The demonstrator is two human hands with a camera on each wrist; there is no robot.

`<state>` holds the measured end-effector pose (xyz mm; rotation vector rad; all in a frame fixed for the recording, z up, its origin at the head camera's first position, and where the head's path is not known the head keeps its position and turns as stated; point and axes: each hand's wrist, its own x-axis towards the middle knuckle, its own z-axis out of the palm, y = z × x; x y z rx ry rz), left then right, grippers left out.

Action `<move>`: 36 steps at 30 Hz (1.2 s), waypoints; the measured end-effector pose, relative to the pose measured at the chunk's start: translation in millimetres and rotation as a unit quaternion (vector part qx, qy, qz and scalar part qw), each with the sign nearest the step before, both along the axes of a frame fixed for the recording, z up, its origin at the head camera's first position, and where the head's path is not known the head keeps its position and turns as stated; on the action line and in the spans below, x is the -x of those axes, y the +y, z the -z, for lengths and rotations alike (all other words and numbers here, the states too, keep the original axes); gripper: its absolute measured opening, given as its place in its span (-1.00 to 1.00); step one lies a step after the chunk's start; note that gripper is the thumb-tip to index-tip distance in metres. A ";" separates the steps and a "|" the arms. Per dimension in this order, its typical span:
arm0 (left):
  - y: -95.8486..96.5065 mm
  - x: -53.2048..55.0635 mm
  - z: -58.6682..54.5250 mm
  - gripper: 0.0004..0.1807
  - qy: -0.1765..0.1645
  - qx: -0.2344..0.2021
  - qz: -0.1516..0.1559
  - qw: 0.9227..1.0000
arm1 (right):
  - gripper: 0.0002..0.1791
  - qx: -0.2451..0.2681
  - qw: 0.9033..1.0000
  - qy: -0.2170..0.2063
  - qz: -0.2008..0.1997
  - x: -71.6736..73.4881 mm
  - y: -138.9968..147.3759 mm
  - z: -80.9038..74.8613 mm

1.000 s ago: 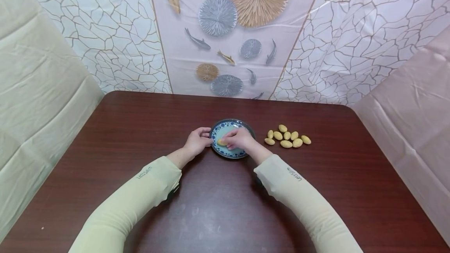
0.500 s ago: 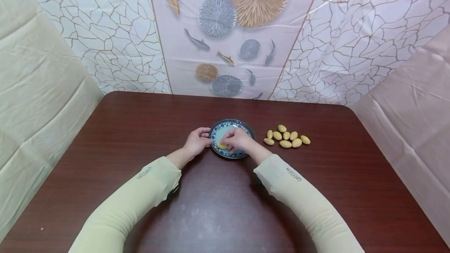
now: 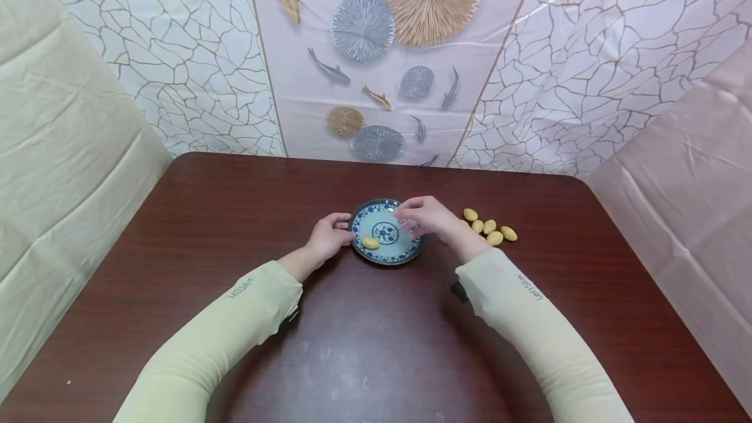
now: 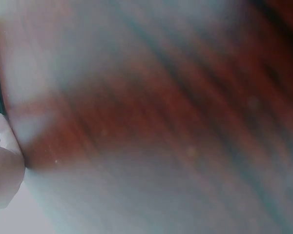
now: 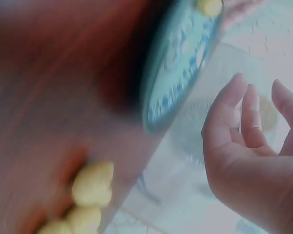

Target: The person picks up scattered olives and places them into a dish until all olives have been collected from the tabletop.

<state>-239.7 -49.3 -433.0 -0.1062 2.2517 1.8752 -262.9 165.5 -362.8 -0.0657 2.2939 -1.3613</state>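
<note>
A round plate [image 3: 386, 254] with a blue floral rim and a pale blue middle lies on the dark table. One small yellow oval piece [image 3: 370, 243] rests on its left part. My left hand [image 3: 330, 237] touches the plate's left rim with extended fingers; in the left wrist view its thumb [image 4: 7, 134] lies along the plate's dark edge. Over the plate's right side is my right hand [image 3: 431, 219], fingers loosely bent. In the right wrist view, that hand [image 5: 254, 141] has gaps between its fingers and holds nothing.
Right of the plate lies a group of several similar yellow oval pieces [image 3: 490, 226], partly hidden by my right hand and forearm. Beyond the back edge of the brown table [image 3: 264, 175] hangs a patterned backdrop [image 3: 364, 28].
My right hand has let go of the yellow oval piece, which now lies on the plate, and has moved right toward the group. My left hand has stayed at the rim.
</note>
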 end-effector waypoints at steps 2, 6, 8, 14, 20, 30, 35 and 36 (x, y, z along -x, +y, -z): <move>0.0 0.4 0.5 -0.48 -0.001 0.004 0.000 1.000 | -0.55 0.015 1.000 0.000 0.006 1.4 10.8 -5.2; 0.9 0.3 0.5 -0.48 -0.005 0.006 0.000 1.000 | -0.53 0.037 0.999 0.007 0.023 4.8 35.8 -12.1; 1.3 -0.2 0.3 -0.48 -0.006 0.006 -0.001 1.000 | -0.49 0.035 0.999 0.011 0.032 5.9 48.8 -14.9; 1.3 -0.8 0.0 -0.48 -0.009 0.011 0.000 1.000 | -0.37 0.043 0.997 0.007 0.057 3.6 88.1 -20.6; 1.0 -0.5 -0.8 -0.47 -0.009 0.007 0.005 1.000 | -0.58 0.087 0.991 -0.014 0.097 0.1 127.6 -18.7; -1.0 0.9 -3.4 -0.47 -0.005 0.008 0.009 1.000 | -0.49 0.068 0.986 -0.018 0.149 -3.0 178.6 0.4; -1.1 1.2 -2.3 -0.47 -0.009 0.010 0.007 1.000 | -0.68 0.054 0.983 -0.027 0.172 -3.9 191.3 9.3; -1.0 1.3 -1.9 -0.47 -0.009 0.009 0.006 1.000 | -0.81 0.062 0.982 -0.030 0.177 -3.9 192.9 10.6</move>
